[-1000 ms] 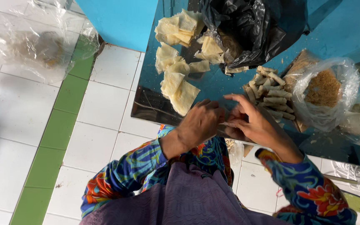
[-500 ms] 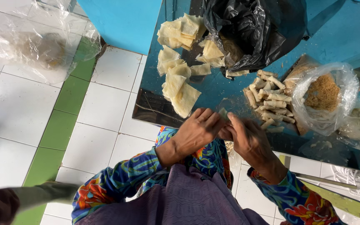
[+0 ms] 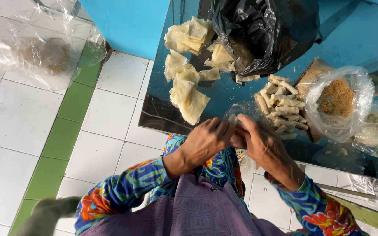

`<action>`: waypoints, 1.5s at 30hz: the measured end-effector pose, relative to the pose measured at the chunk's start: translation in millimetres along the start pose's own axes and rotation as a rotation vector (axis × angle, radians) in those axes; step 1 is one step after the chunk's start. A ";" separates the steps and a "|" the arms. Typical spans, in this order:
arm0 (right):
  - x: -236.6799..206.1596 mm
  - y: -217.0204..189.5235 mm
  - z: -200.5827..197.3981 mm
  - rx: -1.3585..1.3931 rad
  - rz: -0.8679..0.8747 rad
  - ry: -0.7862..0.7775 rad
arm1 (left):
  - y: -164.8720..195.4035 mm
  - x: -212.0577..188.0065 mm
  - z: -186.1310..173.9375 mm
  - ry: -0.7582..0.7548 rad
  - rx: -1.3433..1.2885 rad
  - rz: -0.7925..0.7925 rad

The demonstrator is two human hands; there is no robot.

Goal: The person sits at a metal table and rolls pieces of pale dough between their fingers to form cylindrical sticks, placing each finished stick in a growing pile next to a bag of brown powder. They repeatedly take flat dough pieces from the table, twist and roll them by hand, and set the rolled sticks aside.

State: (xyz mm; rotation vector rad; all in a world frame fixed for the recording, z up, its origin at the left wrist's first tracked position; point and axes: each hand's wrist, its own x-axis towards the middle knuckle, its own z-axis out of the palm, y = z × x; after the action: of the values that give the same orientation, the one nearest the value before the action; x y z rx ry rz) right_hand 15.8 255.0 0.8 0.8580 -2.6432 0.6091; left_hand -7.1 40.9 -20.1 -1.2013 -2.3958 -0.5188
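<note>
A: In the head view, what are the hands doing?
B: The left hand (image 3: 206,140) and right hand (image 3: 259,144) meet, fingers curled closed around a small pale pastry wrapper (image 3: 233,119), pinching it at the shiny metal table (image 3: 158,114) edge.
A: Supplies?
B: Within reach: flat square pale wrappers (image 3: 188,89) and finished rolled pale pastries (image 3: 281,107).

We see a small pale wrapper piece (image 3: 232,119) pinched between our left hand (image 3: 208,140) and right hand (image 3: 259,142), fingertips meeting over the shiny table's near edge. It's thin, cream-coloured, mostly hidden by our fingers, only a folded corner poking up just beside the pile of finished rolls (image 3: 281,107).
</note>
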 end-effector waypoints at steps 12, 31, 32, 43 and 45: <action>-0.5 13.4 -3.1 0.246 0.196 -0.131 | 14.4 4.0 -11.3 -0.168 0.198 0.029; 24.6 -11.7 -22.7 -0.021 0.176 -0.119 | -38.4 -3.4 -33.4 0.144 0.121 -0.403; 25.3 -11.1 -15.3 -0.044 0.205 -0.115 | -48.8 -8.9 -36.0 0.151 0.066 -0.469; 8.6 43.3 -57.1 -0.608 0.500 -0.061 | -80.3 0.8 -54.2 0.342 -0.111 -0.472; 11.0 35.5 -51.9 -0.402 0.381 0.088 | -79.3 0.7 -61.2 0.402 -0.402 -0.572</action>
State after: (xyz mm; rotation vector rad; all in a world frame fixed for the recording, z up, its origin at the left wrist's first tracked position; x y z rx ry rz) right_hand -6.9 300.5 39.4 0.2102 -2.7222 0.1731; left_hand -60.5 -33.3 20.8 -0.4449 -2.3051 -1.3284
